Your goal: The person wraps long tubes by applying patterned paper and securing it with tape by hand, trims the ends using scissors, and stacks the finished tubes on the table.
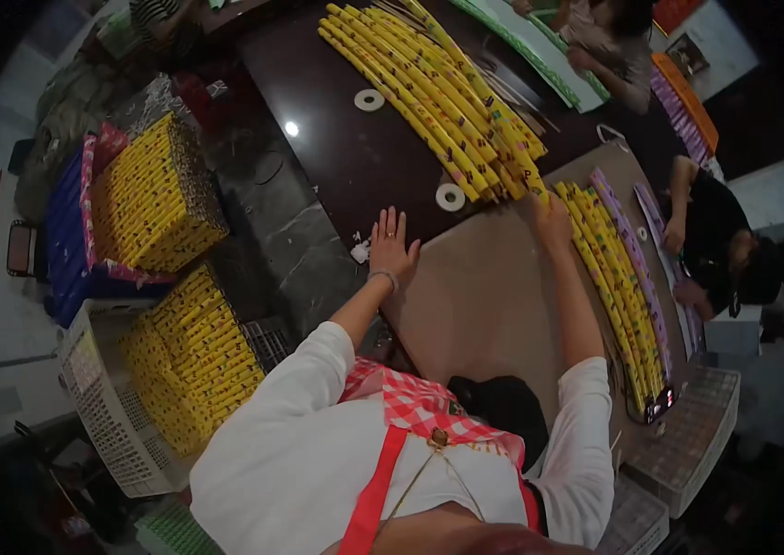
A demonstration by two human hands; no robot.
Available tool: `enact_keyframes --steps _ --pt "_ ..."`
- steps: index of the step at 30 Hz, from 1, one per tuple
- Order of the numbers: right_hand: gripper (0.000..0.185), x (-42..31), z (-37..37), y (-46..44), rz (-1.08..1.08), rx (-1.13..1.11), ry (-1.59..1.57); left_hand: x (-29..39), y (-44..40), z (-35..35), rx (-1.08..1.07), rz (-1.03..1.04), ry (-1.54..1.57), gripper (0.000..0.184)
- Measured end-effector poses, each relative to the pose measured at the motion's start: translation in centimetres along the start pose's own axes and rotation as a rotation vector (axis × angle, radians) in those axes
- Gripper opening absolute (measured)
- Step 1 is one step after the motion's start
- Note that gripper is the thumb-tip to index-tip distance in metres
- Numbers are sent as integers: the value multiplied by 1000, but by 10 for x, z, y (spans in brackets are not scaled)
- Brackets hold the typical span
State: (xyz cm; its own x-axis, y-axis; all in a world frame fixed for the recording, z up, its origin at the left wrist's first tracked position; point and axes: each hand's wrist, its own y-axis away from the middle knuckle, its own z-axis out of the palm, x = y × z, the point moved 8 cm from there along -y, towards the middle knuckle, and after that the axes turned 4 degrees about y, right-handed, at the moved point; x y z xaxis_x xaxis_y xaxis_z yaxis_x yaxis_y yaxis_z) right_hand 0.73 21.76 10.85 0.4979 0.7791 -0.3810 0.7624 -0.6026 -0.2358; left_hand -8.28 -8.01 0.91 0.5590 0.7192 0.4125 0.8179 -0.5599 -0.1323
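Along the right edge of the big yellow bundle point(410, 83), one long yellow roll point(501, 118) is lying lengthwise on the dark counter point(336, 171), and the right hand point(551, 220) is grasping its near end, fingers curling round it! Left of the bundle's near end, the left hand point(390, 245) is holding nothing, just spreading its fingers palm down by the counter's edge. So the step in hand is looking like handling a single roll at the bundle, with one hand doing the work. Any lift or slide from here would be calling for a firm grip on that end, and a second hand farther along, since so long a roll could be sagging or dragging its neighbours.

Two white rings are sitting close by: one ring point(369, 100) left of the bundle, another ring point(449, 197) just beside its near end. Nearer than the bundle and to its right, a second yellow batch point(616, 287) is lying beside a purple roll point(630, 264). Beyond that, a person in black point(725, 217) is reaching in; right of the bundle's far end, another person point(614, 55) is handling a green-edged strip point(540, 55). Well left of the bundle, yellow stacks point(156, 199) are filling a blue crate point(61, 240) and a white basket point(100, 407).
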Motion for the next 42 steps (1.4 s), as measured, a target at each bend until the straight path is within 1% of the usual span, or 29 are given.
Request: enact_keyframes --steps 2,4,5,6,7,10,11,14,18,20,21,22,23,25,26,29,30,31,32,33,34,35,36,37,38,39,40,41,42 --pt "45 2 23 -56 14 -75 20 -4 -2 6 -34 -26 19 64" --pt "50 11 56 -100 7 -98 95 0 -2 0 -86 -58 -9 62" --pt "52 9 65 -112 18 -108 135 -2 -3 1 -100 -58 10 62" --pt "57 7 76 -121 54 -178 79 -1 -3 -2 -102 -66 16 62" --pt "57 1 81 -128 37 -181 74 1 -3 -5 -109 -74 22 62" --pt "58 -7 100 -132 121 -299 72 -1 -4 -1 -105 -72 50 64" --pt "58 -8 106 -135 111 -305 66 -1 -4 -1 -106 -71 57 64" --pt "59 -7 110 -135 78 -295 -44 -1 -4 -2 -105 -71 70 64" --pt "58 -2 111 -136 27 -285 -86 -1 -4 -6 -111 -80 90 63" --pt "56 10 120 -147 -15 -245 -125 -1 -5 -6 -109 -79 93 63" --pt "53 19 128 -158 -19 -320 -108 -1 -4 -6 -109 -77 84 63" --pt "50 3 125 -157 -27 -402 -91 -3 -4 -4 -113 -100 91 63" --pt "45 -8 107 -154 -21 -327 -39 -3 -6 -3 -112 -86 100 62" --pt "41 9 124 -166 -30 -305 -115 -4 -2 1 -127 -82 130 62" --pt "39 21 137 -175 -16 -407 -89 -6 -3 0 -132 -87 148 62" --pt "42 -4 124 -165 69 -404 -8 -8 -2 6 -149 -87 153 64" --pt "42 30 150 -180 -135 -289 -37 -9 -1 9 -155 -78 155 65" --pt "43 -16 116 -168 -429 -62 -159 -9 -1 11 -117 -83 171 64" --pt "42 -64 84 -143 -294 -45 -204 -10 -1 12 -81 -66 181 64" --pt "41 -106 59 -105 -146 -21 -237 -11 -1 5 -155 -86 190 63" --pt "37 -131 57 -75 -307 154 -136 -9 0 -2 -233 -93 207 62" --pt "34 -154 53 -42 -464 339 -36 -9 1 -3 -201 -95 203 62" --pt "28 -197 56 3 -568 203 -108 -8 3 -3 -171 -88 202 62" --pt "28 -223 72 38 -617 49 -178 -10 4 -5 -139 -84 256 60" --pt "28 -243 90 69 -664 -96 -251 -13 5 0 -181 -76 272 58" --pt "29 -253 105 95 -629 -214 -306 -15 2 3 -215 -71 290 56" --pt "30 -260 119 115 -597 -336 -354 -22 -4 36 132 -20 530 42" --pt "30 -267 124 126 -612 -346 -346 -33 0 27 144 -33 539 42" --pt "32 -267 133 133 -544 -413 -380 -52 13 2 207 -41 737 35"
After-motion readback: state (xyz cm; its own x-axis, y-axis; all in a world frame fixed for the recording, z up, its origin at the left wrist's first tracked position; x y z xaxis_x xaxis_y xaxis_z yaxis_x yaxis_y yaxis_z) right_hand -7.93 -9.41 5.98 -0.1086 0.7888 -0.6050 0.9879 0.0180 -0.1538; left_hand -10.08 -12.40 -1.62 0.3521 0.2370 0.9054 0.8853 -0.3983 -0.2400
